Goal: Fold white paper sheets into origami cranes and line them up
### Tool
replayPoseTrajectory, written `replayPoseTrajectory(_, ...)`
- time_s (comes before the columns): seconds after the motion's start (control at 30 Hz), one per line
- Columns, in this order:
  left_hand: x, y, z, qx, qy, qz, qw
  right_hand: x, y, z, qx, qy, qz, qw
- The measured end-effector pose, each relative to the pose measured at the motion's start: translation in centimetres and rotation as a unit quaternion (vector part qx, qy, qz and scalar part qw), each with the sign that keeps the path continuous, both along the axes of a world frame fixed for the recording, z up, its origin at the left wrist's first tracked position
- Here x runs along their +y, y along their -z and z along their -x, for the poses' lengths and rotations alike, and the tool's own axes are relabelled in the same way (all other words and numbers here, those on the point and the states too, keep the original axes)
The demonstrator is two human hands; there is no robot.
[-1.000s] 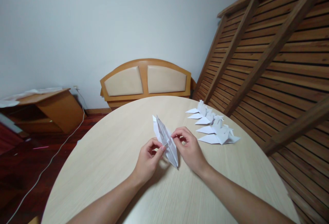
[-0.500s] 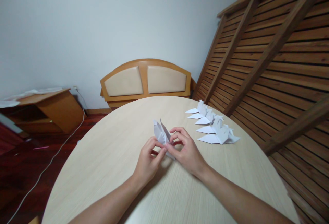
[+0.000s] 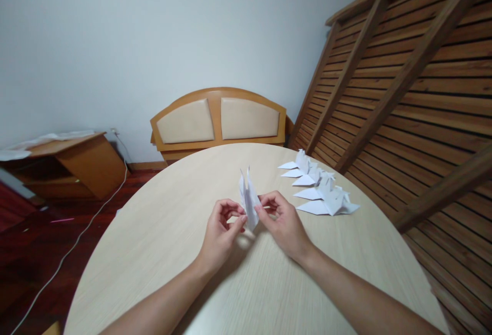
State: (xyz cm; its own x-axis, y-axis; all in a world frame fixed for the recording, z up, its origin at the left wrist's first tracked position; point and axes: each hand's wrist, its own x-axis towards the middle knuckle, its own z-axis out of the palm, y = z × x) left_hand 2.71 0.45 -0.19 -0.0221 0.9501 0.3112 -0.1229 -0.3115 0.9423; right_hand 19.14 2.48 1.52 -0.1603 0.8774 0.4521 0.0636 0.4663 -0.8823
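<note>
A folded white paper piece [image 3: 248, 199] stands upright above the round light-wood table [image 3: 161, 242], its two points up. My left hand [image 3: 221, 235] pinches its lower left edge with thumb and forefinger. My right hand [image 3: 280, 222] pinches its lower right edge. Both hands are closed on the paper, just above the tabletop near the table's middle.
Several finished white folded paper figures [image 3: 321, 191] lie in a row on the table's right side. A wooden chair back with beige pads [image 3: 217, 119] stands beyond the far edge. Slatted wooden panels [image 3: 415, 94] lean at the right. A low wooden cabinet [image 3: 73, 163] and a cable are at the left.
The paper lay long and slanted between my hands a second ago. It has been folded shorter and turned upright, with its points now up. Both hands stayed near the same spot.
</note>
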Motion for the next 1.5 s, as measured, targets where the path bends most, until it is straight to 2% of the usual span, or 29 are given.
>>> replayPoseTrajectory(0.17,-0.5,0.1,0.3,0.108,-0.009,-0.016,0.994,0.2,0.7,0.2,0.034,-0.006,0.007,0.999)
replayPoseTrajectory(0.27,-0.4,-0.1,0.5,0.136,-0.089,-0.052,0.985,0.4,0.9,0.1,0.032,-0.025,-0.001,0.999)
replayPoseTrajectory(0.33,-0.2,-0.1,0.5,0.115,-0.127,-0.058,0.984,0.4,0.9,0.1,0.022,-0.046,0.008,0.999)
replayPoseTrajectory(0.4,0.1,0.1,0.4,0.077,-0.114,-0.037,0.99,0.3,0.9,0.2,0.024,-0.064,0.036,0.997)
replayPoseTrajectory(0.5,0.3,0.3,0.1,0.046,-0.06,-0.004,0.997,-0.1,0.6,0.3,0.043,-0.111,0.084,0.989)
replayPoseTrajectory(0.6,0.3,0.4,0.0,0.036,-0.052,0.01,0.998,-0.6,0.2,0.3,0.017,-0.141,0.067,0.988)
replayPoseTrajectory(0.73,0.1,0.0,0.1,0.061,-0.057,0.024,0.996,-0.8,0.3,0.3,-0.068,-0.12,-0.002,0.99)
replayPoseTrajectory(0.83,0.0,-0.1,0.1,0.066,-0.041,0.031,0.997,-0.5,0.8,0.4,-0.067,-0.113,-0.017,0.991)
replayPoseTrajectory(1.07,-0.1,0.0,0.0,0.059,-0.068,0.041,0.995,-0.2,0.7,0.2,-0.058,-0.075,-0.006,0.995)
replayPoseTrajectory(1.3,0.0,0.2,-0.2,0.048,-0.031,0.05,0.997,0.3,0.8,0.1,-0.003,-0.048,0.031,0.998)
replayPoseTrajectory(1.4,0.1,0.2,-0.1,0.045,-0.018,0.041,0.998,0.5,0.7,-0.2,-0.02,-0.029,-0.002,0.999)
replayPoseTrajectory(1.5,0.2,0.2,0.0,0.043,-0.02,0.04,0.998,0.4,0.3,-0.4,-0.082,-0.012,-0.053,0.995)
